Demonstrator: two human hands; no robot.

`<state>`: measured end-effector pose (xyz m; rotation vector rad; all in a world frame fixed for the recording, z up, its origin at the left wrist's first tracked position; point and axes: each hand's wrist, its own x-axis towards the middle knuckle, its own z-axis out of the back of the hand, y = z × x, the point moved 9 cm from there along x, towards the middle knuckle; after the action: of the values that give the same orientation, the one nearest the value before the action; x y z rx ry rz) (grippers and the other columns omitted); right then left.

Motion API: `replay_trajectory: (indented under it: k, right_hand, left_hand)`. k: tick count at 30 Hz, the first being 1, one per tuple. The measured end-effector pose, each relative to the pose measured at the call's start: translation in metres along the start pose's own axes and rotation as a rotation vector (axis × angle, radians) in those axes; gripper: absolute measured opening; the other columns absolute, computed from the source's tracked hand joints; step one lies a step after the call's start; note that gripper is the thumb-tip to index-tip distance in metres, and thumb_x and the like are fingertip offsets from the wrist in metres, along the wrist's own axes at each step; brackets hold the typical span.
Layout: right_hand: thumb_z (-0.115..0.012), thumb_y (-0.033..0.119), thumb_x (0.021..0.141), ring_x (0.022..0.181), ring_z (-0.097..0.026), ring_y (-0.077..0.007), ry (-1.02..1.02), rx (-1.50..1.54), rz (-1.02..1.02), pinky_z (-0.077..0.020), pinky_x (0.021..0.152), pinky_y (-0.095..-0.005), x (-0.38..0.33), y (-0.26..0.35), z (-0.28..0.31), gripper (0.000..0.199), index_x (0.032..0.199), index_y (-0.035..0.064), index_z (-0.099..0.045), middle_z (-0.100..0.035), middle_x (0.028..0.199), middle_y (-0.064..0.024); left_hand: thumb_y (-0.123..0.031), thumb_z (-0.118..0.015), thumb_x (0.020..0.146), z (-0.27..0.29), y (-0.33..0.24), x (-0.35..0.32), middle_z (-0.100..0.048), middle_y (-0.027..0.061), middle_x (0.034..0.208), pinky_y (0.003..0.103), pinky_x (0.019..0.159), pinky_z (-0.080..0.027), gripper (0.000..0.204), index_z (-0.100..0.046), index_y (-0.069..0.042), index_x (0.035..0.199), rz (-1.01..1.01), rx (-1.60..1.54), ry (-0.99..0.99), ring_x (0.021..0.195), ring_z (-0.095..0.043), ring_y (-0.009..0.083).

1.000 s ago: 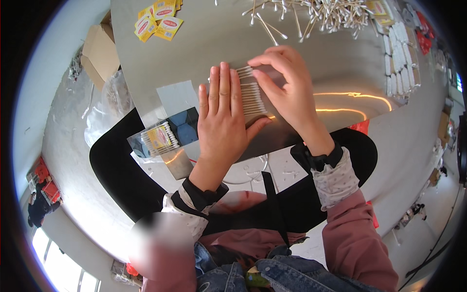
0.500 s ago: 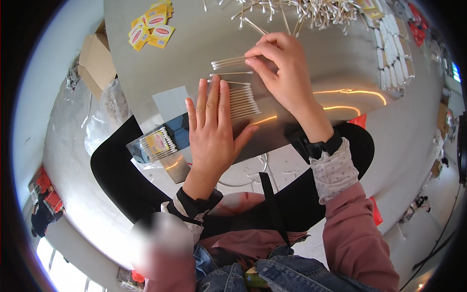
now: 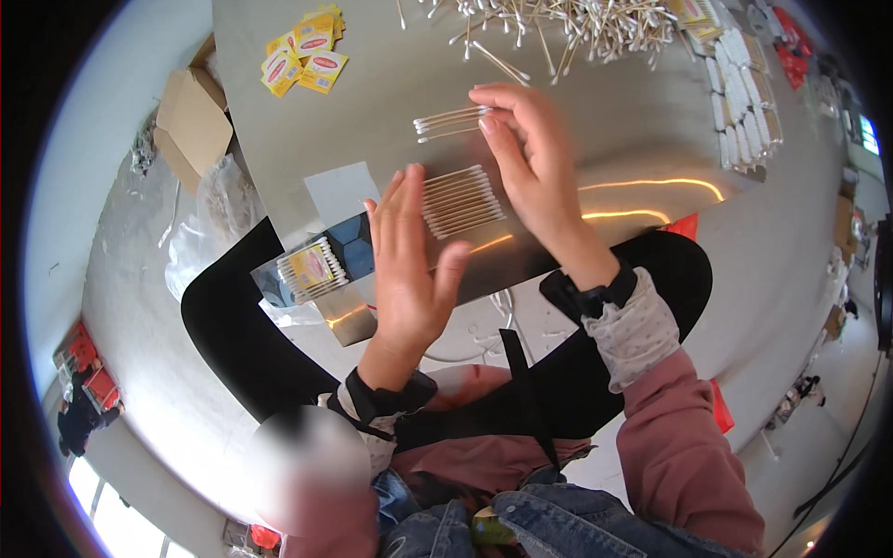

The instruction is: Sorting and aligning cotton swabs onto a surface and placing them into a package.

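Thumb and forefinger of my right hand (image 3: 532, 153) close on the right ends of a few cotton swabs (image 3: 450, 128), which point left above the metal table (image 3: 595, 130). Closer to me, a tidy row of cotton swabs (image 3: 463, 202) lies side by side on the metal. My left hand (image 3: 405, 256) is open, its fingers stretched out and its edge turned to the row's left ends. The fingers hide part of those ends. Left of it, a clear bag holds cotton swabs with a yellow card (image 3: 312, 268).
A heap of loose cotton swabs (image 3: 577, 28) covers the table's far side. Yellow cards (image 3: 307, 48) lie at far left, white packed bundles (image 3: 744, 93) at right. A pale sheet (image 3: 339, 193) is near my left hand. An open cardboard box (image 3: 193, 121) stands beyond the left edge.
My left hand has drawn back from over the row and turned on edge. The slanted swab at the row's top now lies in line. My right hand stays near the same few swabs.
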<state>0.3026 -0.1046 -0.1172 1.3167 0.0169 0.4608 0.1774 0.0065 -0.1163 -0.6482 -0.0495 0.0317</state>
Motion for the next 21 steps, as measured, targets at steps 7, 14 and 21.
replay_trajectory:
  k: [7, 14, 21]
  right_hand:
    - [-0.054, 0.005, 0.096, 0.137, -0.047, -0.0343, 0.01, -0.672, 0.243, -0.0427, 0.11, -0.0441, -0.02, 0.022, -0.037, 0.041, 0.136, 0.002, -0.051, -0.048, 0.146, -0.0171]
    - [-0.049, 0.002, 0.094, 0.144, -0.039, -0.034, 0.142, -0.663, 0.259, -0.0341, 0.119, -0.0474, -0.033, 0.024, -0.068, 0.051, 0.144, 0.0011, -0.046, -0.044, 0.152, -0.015]
    - [-0.05, 0.007, 0.093, 0.144, -0.039, -0.0316, 0.192, -0.645, 0.327, -0.0353, 0.118, -0.0448, -0.035, 0.038, -0.111, 0.048, 0.14, -0.0019, -0.049, -0.045, 0.151, -0.0146]
  left_hand:
    - [-0.048, -0.031, 0.108, -0.002, 0.017, 0.006, -0.025, 0.0239, 0.162, 0.042, 0.124, -0.009, 0.071, -0.014, -0.002, 0.16, 0.157, -1.078, -0.346, 0.153, -0.018, 0.0318]
    - [-0.051, -0.03, 0.108, 0.008, 0.032, -0.013, -0.025, 0.0226, 0.162, 0.043, 0.125, -0.01, 0.072, -0.016, -0.004, 0.16, 0.249, -1.152, -0.32, 0.153, -0.019, 0.031]
    - [-0.054, -0.029, 0.107, 0.031, 0.06, -0.022, -0.025, 0.022, 0.163, 0.042, 0.125, -0.008, 0.073, -0.017, -0.005, 0.16, 0.212, -1.135, -0.445, 0.153, -0.02, 0.0295]
